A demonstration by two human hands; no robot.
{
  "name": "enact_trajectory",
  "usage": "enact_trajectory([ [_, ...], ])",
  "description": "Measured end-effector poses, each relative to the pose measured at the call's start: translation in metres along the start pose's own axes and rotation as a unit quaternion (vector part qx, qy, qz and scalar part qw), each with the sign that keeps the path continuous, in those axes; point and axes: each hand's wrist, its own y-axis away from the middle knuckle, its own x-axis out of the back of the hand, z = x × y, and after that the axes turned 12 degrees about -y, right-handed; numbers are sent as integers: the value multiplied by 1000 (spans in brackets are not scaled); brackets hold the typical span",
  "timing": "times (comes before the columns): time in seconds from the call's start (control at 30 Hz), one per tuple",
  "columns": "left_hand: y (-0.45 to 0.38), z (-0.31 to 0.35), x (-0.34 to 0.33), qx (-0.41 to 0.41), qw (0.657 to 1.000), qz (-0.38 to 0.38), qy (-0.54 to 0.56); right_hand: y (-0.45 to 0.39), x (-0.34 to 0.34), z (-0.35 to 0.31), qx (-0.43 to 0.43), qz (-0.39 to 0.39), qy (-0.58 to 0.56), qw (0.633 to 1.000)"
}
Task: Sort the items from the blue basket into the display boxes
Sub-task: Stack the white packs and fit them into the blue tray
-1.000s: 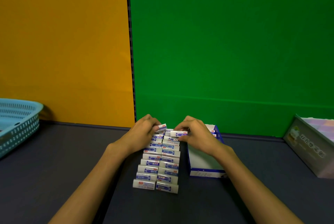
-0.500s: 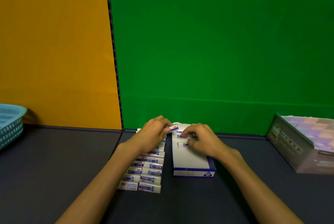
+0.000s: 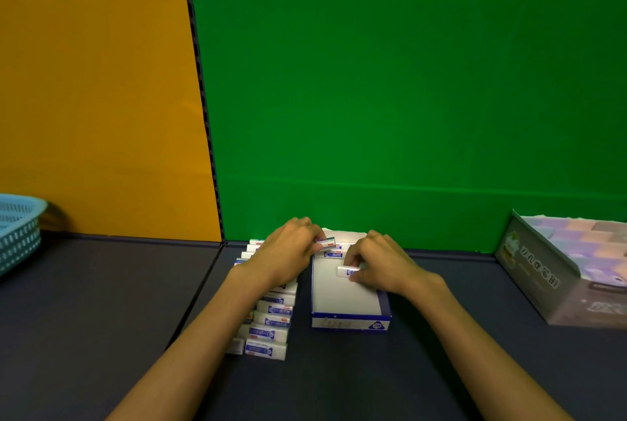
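Note:
A white display box with a blue rim (image 3: 349,322) lies open on the dark table. My right hand (image 3: 383,264) pinches a small white-and-blue eraser (image 3: 346,271) low inside the box. My left hand (image 3: 288,251) pinches another eraser (image 3: 327,243) over the box's far left corner. One or two erasers (image 3: 334,254) lie at the box's far end. Left of the box, several erasers (image 3: 271,322) sit in rows, partly hidden by my left forearm. The blue basket (image 3: 18,230) is at the far left edge.
A grey display box (image 3: 543,271) with pastel items inside stands at the right. Orange and green backdrops rise behind the table's far edge. The table's near surface (image 3: 101,335) is dark.
Both hands carried erasers from the rows to over the white box. My right hand has moved nearer and lower inside it, and my left hand has reached the box's far left corner.

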Motion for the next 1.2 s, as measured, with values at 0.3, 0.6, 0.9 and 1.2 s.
enact_trajectory([
  [0.3,-20,26,-13,-17,987,-27,-160,3,0,-2,-29,54,94,994],
  [0.6,-24,39,-18,-22,970,-48,-236,1,-1,-3,-49,51,104,992],
  [0.9,-24,42,-17,-22,973,-69,-220,1,6,-11,-61,41,91,993],
  [1.2,-27,39,-17,21,983,-82,-160,-1,2,-3,-62,54,56,995],
])
